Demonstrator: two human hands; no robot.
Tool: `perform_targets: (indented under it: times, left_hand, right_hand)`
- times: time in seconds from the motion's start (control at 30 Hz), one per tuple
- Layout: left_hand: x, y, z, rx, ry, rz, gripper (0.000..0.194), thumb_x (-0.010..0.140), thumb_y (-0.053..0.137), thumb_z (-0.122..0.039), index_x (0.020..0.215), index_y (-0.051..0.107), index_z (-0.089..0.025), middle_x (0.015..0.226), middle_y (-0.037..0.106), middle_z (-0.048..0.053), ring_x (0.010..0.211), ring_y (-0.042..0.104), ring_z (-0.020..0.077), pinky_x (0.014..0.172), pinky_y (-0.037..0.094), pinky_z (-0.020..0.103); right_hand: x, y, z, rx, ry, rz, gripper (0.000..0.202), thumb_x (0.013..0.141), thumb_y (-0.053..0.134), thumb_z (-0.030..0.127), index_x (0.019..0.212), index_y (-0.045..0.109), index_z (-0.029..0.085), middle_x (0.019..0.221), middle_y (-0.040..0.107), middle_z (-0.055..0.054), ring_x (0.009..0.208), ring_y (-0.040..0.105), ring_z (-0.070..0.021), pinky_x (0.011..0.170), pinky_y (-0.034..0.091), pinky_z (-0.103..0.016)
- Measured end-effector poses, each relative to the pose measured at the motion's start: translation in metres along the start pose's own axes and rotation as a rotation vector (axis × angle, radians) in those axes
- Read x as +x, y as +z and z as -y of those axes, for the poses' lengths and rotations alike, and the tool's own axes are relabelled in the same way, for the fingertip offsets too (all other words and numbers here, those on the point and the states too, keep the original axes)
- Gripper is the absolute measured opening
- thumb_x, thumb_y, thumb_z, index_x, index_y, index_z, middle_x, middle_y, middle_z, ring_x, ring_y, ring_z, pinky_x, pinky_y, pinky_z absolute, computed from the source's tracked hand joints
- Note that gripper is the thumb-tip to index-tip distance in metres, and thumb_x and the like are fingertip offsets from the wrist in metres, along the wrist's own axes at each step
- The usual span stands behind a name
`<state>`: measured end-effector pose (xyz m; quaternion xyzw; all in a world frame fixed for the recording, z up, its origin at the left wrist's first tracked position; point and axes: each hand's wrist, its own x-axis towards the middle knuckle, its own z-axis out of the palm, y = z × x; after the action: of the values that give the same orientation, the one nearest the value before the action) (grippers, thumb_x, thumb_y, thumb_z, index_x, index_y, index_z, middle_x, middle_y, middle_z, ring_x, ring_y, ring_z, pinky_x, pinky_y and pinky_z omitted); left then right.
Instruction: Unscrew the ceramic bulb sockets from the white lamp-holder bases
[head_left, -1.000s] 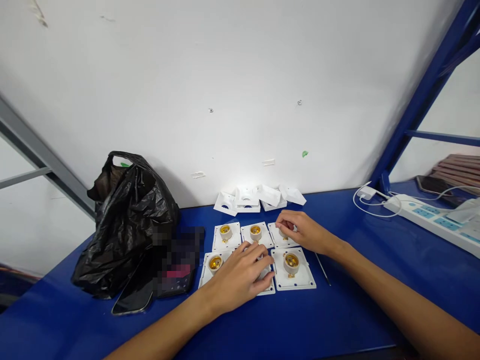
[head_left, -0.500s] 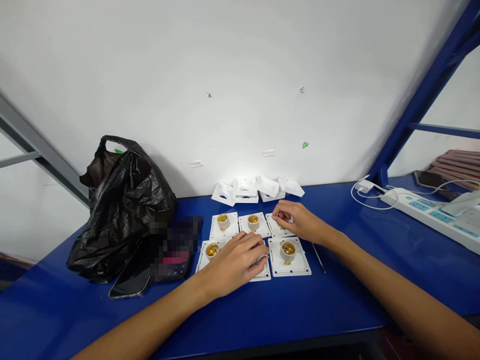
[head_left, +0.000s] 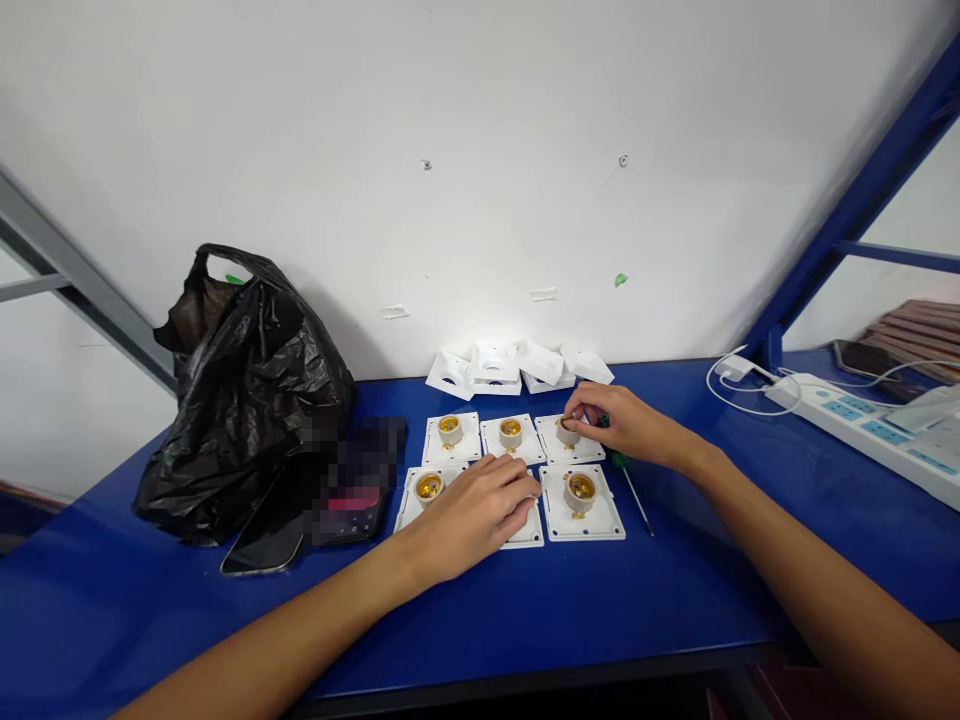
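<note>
Square white lamp holder bases with brass-lined sockets lie in two rows on the blue table (head_left: 480, 620). My left hand (head_left: 472, 510) is curled over the front middle lamp holder (head_left: 529, 530), covering its socket; only part of its base shows. At the back right, my right hand (head_left: 607, 420) has its thumb and fingers closed on the socket of a lamp holder (head_left: 574, 452). In front of that one lies another lamp holder (head_left: 581, 495), untouched. Beside my right wrist is a screwdriver (head_left: 636, 492) with a green handle, partly hidden by the hand.
White square covers (head_left: 495, 362) are piled against the wall. On the left stand a black plastic bag (head_left: 247, 420), a phone (head_left: 266, 535) and a dark, partly blurred item (head_left: 360, 510). A white power strip (head_left: 870, 420) with cables lies at the right.
The view has shifted slightly. My right hand has moved a little right over the back right lamp holder, so more of its base and the screwdriver's green handle show. My left hand stays put.
</note>
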<state>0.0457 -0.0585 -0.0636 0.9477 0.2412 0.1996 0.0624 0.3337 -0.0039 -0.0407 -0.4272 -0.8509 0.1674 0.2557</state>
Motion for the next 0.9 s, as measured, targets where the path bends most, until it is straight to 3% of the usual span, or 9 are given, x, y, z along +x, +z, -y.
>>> perform_targets:
  times: [0.23, 0.37, 0.5, 0.7, 0.8, 0.9]
  left_hand:
    - [-0.001, -0.001, -0.001, 0.036, -0.040, 0.000, 0.012, 0.107, 0.055, -0.012, 0.108, 0.064, -0.020, 0.101, 0.066, 0.003, 0.094, 0.067, 0.0216, 0.088, 0.053, 0.037]
    - [0.000, -0.004, -0.003, 0.109, -0.042, 0.000, 0.014, 0.107, 0.051, -0.011, 0.108, 0.063, -0.020, 0.101, 0.065, 0.005, 0.095, 0.067, 0.0232, 0.089, 0.054, 0.039]
    - [0.005, -0.005, -0.019, 0.221, -0.018, -0.012, 0.018, 0.108, 0.046, -0.012, 0.117, 0.061, -0.018, 0.108, 0.066, 0.009, 0.102, 0.067, 0.0289, 0.093, 0.053, 0.046]
    - [0.026, 0.015, -0.054, 0.324, -0.002, -0.047, 0.032, 0.108, 0.060, -0.036, 0.131, 0.056, -0.015, 0.124, 0.067, 0.013, 0.113, 0.067, 0.0318, 0.102, 0.050, 0.048]
    - [0.034, 0.025, -0.055, 0.356, -0.039, -0.048, 0.044, 0.108, 0.060, -0.047, 0.136, 0.054, -0.013, 0.123, 0.069, 0.014, 0.113, 0.068, 0.0324, 0.099, 0.051, 0.046]
    - [0.034, 0.028, -0.048, 0.372, -0.047, -0.022, 0.039, 0.110, 0.058, -0.045, 0.133, 0.056, -0.014, 0.113, 0.073, 0.011, 0.106, 0.072, 0.0304, 0.091, 0.052, 0.043]
  right_hand:
    - [-0.003, -0.001, 0.001, 0.010, 0.018, 0.062, 0.020, 0.097, 0.073, 0.037, 0.112, 0.072, 0.025, 0.109, 0.073, -0.007, 0.087, 0.065, -0.0208, 0.081, 0.052, -0.037]
    - [-0.003, 0.005, 0.005, 0.014, 0.020, 0.063, 0.022, 0.097, 0.074, 0.035, 0.116, 0.072, 0.025, 0.109, 0.075, -0.007, 0.089, 0.067, -0.0223, 0.082, 0.053, -0.038]
    - [-0.001, 0.013, 0.008, 0.021, -0.005, 0.052, 0.021, 0.100, 0.071, 0.035, 0.115, 0.070, 0.020, 0.108, 0.073, -0.006, 0.090, 0.068, -0.0198, 0.085, 0.057, -0.038]
    - [0.003, 0.023, 0.010, 0.031, 0.001, 0.044, 0.028, 0.103, 0.068, 0.041, 0.115, 0.069, 0.017, 0.104, 0.072, -0.005, 0.087, 0.070, -0.0182, 0.081, 0.061, -0.038]
    - [0.004, 0.016, 0.011, 0.027, 0.037, 0.030, 0.032, 0.100, 0.071, 0.043, 0.117, 0.069, 0.017, 0.101, 0.071, -0.004, 0.084, 0.069, -0.0177, 0.079, 0.059, -0.036]
    - [-0.001, -0.002, 0.007, -0.030, 0.132, -0.023, 0.031, 0.101, 0.067, 0.046, 0.115, 0.069, 0.019, 0.094, 0.070, -0.005, 0.080, 0.064, -0.0181, 0.075, 0.054, -0.033]
